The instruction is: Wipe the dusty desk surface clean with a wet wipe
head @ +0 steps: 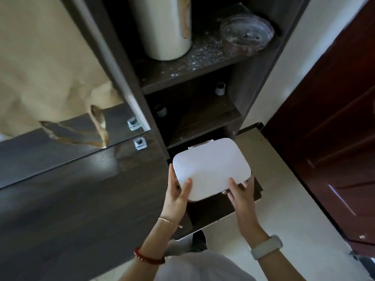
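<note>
- Dark desk surface (77, 199) beside a dust-speckled shelf (194, 63).
- White wipe box (211, 169), lid closed, held over the lowest shelf.
- Left hand (176, 191) and right hand (241, 195) grip its near edge.
- Risk: edge-only hold; box could tip and fall.

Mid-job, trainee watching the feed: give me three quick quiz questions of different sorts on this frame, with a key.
1. True or false: the white box is held by both the left hand and the right hand.
2. What stands beside the white cylinder on the speckled upper shelf? A) a red cup B) a clear lidded container C) a stack of books
3. Fill in: the box's lid is ____ (open or closed).

Key: 1 true; 2 B; 3 closed. Thumbs lie on top of the lid, fingers curl round its near edges, and no wipe is out yet.
</note>
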### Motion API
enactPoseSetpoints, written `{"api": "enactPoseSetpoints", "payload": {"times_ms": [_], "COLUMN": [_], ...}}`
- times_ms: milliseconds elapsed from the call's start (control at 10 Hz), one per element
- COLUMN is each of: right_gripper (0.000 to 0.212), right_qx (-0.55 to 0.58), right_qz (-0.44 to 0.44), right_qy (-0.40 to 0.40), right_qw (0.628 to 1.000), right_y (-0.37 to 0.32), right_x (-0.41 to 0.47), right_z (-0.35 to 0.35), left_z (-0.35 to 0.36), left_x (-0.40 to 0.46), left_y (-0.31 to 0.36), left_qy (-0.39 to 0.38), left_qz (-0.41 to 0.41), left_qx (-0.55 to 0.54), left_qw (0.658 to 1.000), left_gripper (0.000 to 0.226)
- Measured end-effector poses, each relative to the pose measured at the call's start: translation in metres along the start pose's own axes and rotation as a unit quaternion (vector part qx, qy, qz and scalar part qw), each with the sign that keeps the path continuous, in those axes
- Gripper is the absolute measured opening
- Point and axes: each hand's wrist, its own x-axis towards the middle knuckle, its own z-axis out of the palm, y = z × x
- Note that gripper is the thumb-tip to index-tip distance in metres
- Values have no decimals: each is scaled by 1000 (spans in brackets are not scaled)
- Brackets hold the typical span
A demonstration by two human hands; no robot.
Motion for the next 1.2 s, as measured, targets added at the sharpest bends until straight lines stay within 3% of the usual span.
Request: {"api": "enactPoseSetpoints", "payload": {"times_ms": [100, 200, 300, 400, 500, 600, 700, 800, 1000, 1200], "right_gripper": [75, 46, 40, 39, 40, 54, 42, 41, 43, 47], "right_qx": [-125, -221, -275, -333, -366, -394, -406, -423, -445, -459], "right_qz": [-55, -82, -102, -110, -107, -99, -99, -88, -107, -85], "right_qy": [-45, -110, -130, -185, -204, -188, -166, -147, -114, -133], "right_qw": [990, 965, 947, 918, 902, 894, 893, 890, 882, 875], "right_y": [-5, 5, 26, 56, 95, 137, 156, 160, 162, 159], "right_x": [-7, -17, -35, -69, -101, -125, -137, -140, -144, -142], "right_z": [26, 65, 118, 194, 260, 312, 345, 360, 362, 361], "left_z": [-58, -110, -156, -221, -292, -354, -391, -409, -410, -411], "left_x": [-21, -43, -67, -94, -108, -115, -111, -106, -101, -103], "left_y": [3, -6, -16, -31, -49, -60, -69, -77, -82, -86], "left_qy": [4, 32, 127, 292, 388, 408, 390, 358, 333, 329], "left_qz": [8, 5, 20, 35, 26, -25, -97, -108, -66, -40], "left_qx": [-12, -31, -12, -12, 15, 35, 108, 153, 219, 254], "left_qw": [1000, 999, 992, 956, 921, 912, 909, 915, 915, 908], "left_gripper": [73, 81, 73, 48, 43, 34, 40, 42, 45, 44]}}
